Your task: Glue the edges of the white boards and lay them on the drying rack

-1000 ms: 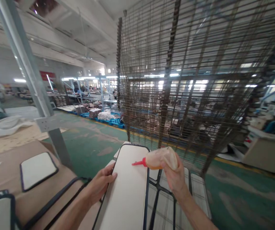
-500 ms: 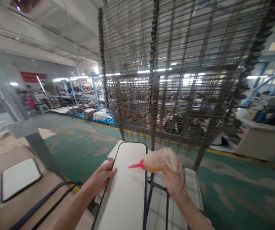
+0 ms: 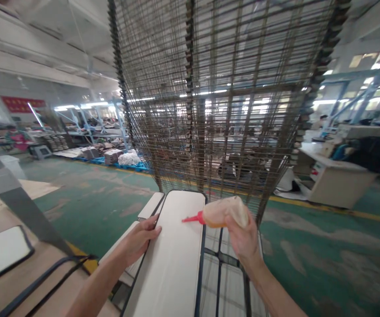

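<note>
My left hand (image 3: 142, 237) grips the left edge of a long white panel (image 3: 173, 259) with rounded corners and a dark edging, thumb on top and fingers at the side. In my right hand (image 3: 243, 235) is a squeeze bottle (image 3: 221, 212) with a red nozzle, lying nearly level and partly filled with amber liquid. Its red tip points left, over the upper part of the panel; whether it touches the surface I cannot tell. More white, dark-edged panels (image 3: 211, 277) lie below, to the right of the held one.
A tall wire rack (image 3: 229, 110) stands right ahead. On the left are a tan-topped table (image 3: 54, 281) with another edged panel (image 3: 1, 251) and dark strips (image 3: 41, 281), and a grey metal post (image 3: 21, 207). A pale cabinet (image 3: 338, 182) stands to the right on the green floor.
The view has turned to the right, so the surroundings sit further left. Both hands keep their holds, and the bottle's tip has shifted slightly up relative to the panel.
</note>
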Demonstrator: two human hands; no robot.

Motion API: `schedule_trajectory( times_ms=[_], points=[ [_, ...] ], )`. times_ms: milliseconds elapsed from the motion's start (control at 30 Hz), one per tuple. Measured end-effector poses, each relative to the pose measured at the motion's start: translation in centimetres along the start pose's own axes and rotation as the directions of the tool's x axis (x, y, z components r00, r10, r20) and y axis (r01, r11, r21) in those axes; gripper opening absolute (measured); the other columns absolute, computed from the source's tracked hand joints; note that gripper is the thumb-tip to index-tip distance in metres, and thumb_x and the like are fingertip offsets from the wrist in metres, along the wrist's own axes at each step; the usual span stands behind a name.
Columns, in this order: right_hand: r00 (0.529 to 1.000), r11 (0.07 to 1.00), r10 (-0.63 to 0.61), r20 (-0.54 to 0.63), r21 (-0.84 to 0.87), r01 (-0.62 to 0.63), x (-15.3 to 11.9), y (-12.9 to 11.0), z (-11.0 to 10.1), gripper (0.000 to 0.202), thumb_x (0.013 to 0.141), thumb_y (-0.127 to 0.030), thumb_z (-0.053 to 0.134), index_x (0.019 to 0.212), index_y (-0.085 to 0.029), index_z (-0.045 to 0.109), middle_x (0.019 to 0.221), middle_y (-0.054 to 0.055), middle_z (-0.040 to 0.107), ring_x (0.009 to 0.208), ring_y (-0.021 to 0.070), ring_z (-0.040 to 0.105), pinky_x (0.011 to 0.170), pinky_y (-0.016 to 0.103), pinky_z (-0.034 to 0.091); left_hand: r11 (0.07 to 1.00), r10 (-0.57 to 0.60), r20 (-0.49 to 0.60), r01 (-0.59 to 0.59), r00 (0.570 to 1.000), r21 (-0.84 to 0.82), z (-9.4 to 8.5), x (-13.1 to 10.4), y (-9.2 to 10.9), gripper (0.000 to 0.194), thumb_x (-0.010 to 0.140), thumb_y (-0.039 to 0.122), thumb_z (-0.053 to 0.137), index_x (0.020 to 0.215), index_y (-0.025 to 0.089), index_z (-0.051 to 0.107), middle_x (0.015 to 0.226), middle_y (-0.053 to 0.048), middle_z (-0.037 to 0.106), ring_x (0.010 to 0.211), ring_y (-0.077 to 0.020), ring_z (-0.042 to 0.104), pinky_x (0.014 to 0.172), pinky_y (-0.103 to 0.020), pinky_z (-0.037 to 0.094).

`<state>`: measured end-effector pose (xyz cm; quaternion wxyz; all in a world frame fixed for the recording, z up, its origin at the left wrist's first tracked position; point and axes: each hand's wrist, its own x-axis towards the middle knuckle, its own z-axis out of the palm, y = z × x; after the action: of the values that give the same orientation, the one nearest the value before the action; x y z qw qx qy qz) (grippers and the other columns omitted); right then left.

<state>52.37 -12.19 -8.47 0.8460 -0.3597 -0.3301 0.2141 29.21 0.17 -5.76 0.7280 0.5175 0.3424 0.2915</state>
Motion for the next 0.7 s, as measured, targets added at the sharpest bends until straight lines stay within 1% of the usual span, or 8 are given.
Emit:
schedule_trajectory(
  times_ms=[33,200,233,333,400,533,600,700],
  points=[
    [1.0,1.0,-0.003,-0.005,0.005,0.003,0.4,-0.2,-0.3,0.042,0.059,-0.033,0.087,0.096,-0.024,0.068,0.081,-0.002,0.07,0.071,0.0169,0.063,0.069,0.025,0.052,1.0,0.001,-0.006,-0.001,1.0,0.003,0.3,-0.1,0.1,0.076,0.057,0.023,0.084,0.128,0.014,0.059,0.099,-0.01,0.075,0.084,-0.023,0.07,0.069,-0.025,0.052],
    [0.96,0.981,0.194,0.203,-0.025,-0.193,-1.9,-0.5,-1.5,0.05,0.058,-0.032,0.087,0.103,-0.023,0.068,0.089,0.004,0.073,0.078,0.0227,0.067,0.069,0.031,0.055,0.999,0.005,0.008,-0.006,1.0,0.032,0.6,0.0,0.1,0.075,0.056,0.023,0.084,0.127,0.014,0.059,0.099,-0.009,0.075,0.08,-0.0233,0.07,0.066,-0.026,0.052],
    [0.963,0.981,0.193,0.189,-0.016,-0.194,-1.9,-0.4,-1.5,0.05,0.058,-0.031,0.087,0.103,-0.023,0.068,0.088,0.003,0.073,0.077,0.0219,0.067,0.068,0.03,0.055,0.999,0.008,0.025,-0.009,1.0,0.034,0.5,0.1,0.0,0.073,0.058,0.024,0.084,0.126,0.015,0.06,0.1,-0.009,0.075,0.079,-0.0232,0.07,0.066,-0.026,0.053],
    [0.997,0.995,0.079,0.022,0.058,-0.081,-0.6,-0.3,-1.1,0.048,0.057,-0.03,0.088,0.1,-0.024,0.068,0.086,0.0,0.072,0.074,0.017,0.066,0.07,0.025,0.054,1.0,-0.001,0.065,-0.001,0.998,0.024,0.3,0.7,-0.1,0.069,0.061,0.025,0.082,0.125,0.015,0.061,0.101,-0.009,0.075,0.084,-0.0233,0.07,0.071,-0.026,0.053],
    [0.998,0.997,0.035,-0.05,0.065,-0.031,0.0,0.0,-1.0,0.047,0.055,-0.028,0.09,0.097,-0.024,0.069,0.084,-0.002,0.072,0.074,0.0156,0.066,0.071,0.023,0.053,1.0,-0.022,0.04,0.022,0.999,0.007,0.1,1.3,-0.1,0.073,0.06,0.024,0.083,0.128,0.014,0.059,0.101,-0.009,0.075,0.088,-0.024,0.07,0.071,-0.026,0.053],
    [0.98,0.982,0.189,0.062,-0.003,-0.189,-1.9,1.2,-2.0,0.056,0.055,-0.034,0.089,0.104,-0.023,0.067,0.088,0.004,0.072,0.078,0.0233,0.067,0.071,0.034,0.056,0.997,-0.075,-0.071,0.075,0.995,-0.008,-1.0,3.3,-0.3,0.081,0.053,0.017,0.086,0.128,0.012,0.057,0.095,-0.008,0.076,0.087,-0.0217,0.07,0.066,-0.022,0.053],
    [0.97,0.974,0.228,0.085,-0.034,-0.226,-2.7,1.7,-2.2,0.058,0.052,-0.035,0.09,0.104,-0.022,0.067,0.09,0.006,0.072,0.081,0.0262,0.067,0.074,0.038,0.056,0.995,-0.097,-0.056,0.096,0.994,-0.018,-1.6,4.5,-0.8,0.074,0.054,0.015,0.085,0.124,0.013,0.06,0.093,-0.006,0.077,0.084,-0.0194,0.07,0.066,-0.02,0.053],
    [0.983,0.989,0.127,-0.131,-0.054,-0.135,-2.0,2.5,-1.8,0.056,0.049,-0.031,0.091,0.1,-0.024,0.068,0.092,0.003,0.072,0.083,0.0229,0.067,0.078,0.034,0.055,0.986,-0.159,0.021,0.16,0.987,-0.05,-2.4,6.7,-2.1,0.057,0.059,0.011,0.081,0.114,0.016,0.066,0.089,-0.004,0.077,0.08,-0.0168,0.07,0.069,-0.019,0.054]
  ],
)
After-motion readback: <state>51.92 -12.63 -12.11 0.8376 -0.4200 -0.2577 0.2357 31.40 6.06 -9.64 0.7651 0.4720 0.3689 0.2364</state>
